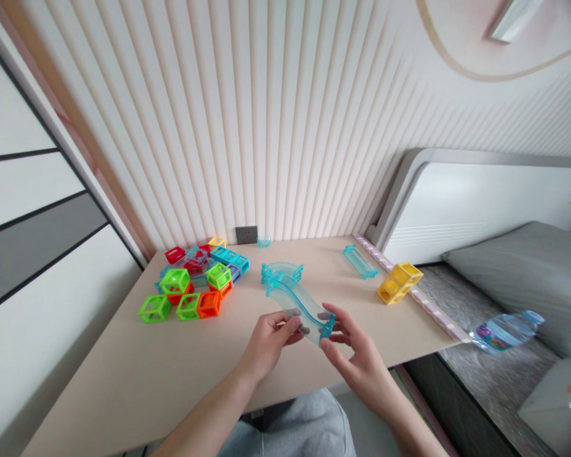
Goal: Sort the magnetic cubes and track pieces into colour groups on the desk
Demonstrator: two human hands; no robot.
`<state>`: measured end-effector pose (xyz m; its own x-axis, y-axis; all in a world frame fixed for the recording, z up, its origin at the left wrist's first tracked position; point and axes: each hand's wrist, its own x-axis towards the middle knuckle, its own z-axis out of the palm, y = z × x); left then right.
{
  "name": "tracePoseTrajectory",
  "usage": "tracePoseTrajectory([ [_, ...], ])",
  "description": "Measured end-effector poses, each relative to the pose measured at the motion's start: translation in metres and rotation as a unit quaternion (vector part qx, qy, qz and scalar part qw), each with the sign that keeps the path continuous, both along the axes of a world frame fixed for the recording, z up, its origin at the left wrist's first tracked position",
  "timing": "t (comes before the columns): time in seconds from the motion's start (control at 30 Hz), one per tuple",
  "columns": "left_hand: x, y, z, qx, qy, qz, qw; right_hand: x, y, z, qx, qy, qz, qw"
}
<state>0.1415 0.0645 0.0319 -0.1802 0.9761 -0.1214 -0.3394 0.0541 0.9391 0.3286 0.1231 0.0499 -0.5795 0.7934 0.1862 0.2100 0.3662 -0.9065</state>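
A clear blue curved track piece point(299, 303) is held up over the table's near half. My left hand point(275, 339) pinches its near edge, thumb on top and fingers showing through the plastic beneath. Around the connector at its right end, my right hand point(351, 346) closes with thumb and fingers. Behind its far end lies another blue curved track piece point(284, 269); whether the two touch, I cannot tell. Farther right on the table rests a straight blue track piece point(360, 261). A yellow block frame point(400, 283) stands near the right edge.
Several coloured cube frames point(189, 305) are heaped on the left of the table point(171, 374). A small clear blue piece point(263, 242) sits by the wall near a black socket point(246, 235). Beyond the right edge are a plastic bottle point(504, 331) and a grey pillow point(523, 279).
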Motion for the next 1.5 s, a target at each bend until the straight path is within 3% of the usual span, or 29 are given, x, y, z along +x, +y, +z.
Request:
tracePoseTrajectory([
  [0.1,0.004,0.01,-0.003,0.006,0.036,-0.029,0.999,0.009,-0.003,-0.008,0.079,-0.077,-0.038,0.993],
  [0.27,0.009,0.04,-0.015,0.026,0.128,-0.083,0.988,0.022,0.011,-0.032,0.14,-0.099,-0.146,0.974],
  [0.43,-0.001,0.054,-0.028,0.048,0.236,-0.101,0.965,0.032,0.07,-0.051,0.178,-0.111,-0.273,0.939],
  [0.6,-0.018,0.05,-0.046,0.025,0.248,-0.1,0.963,0.02,0.135,-0.061,0.165,-0.185,-0.26,0.933],
  [0.73,-0.024,0.047,-0.056,0.015,0.249,-0.112,0.962,0.008,0.161,-0.066,0.165,-0.257,-0.277,0.911],
  [0.93,-0.024,0.047,-0.057,0.023,0.257,-0.129,0.957,0.006,0.162,-0.073,0.174,-0.323,-0.286,0.885],
  [1.5,-0.023,0.046,-0.056,0.025,0.27,-0.135,0.953,0.005,0.163,-0.074,0.215,-0.304,-0.352,0.859],
])
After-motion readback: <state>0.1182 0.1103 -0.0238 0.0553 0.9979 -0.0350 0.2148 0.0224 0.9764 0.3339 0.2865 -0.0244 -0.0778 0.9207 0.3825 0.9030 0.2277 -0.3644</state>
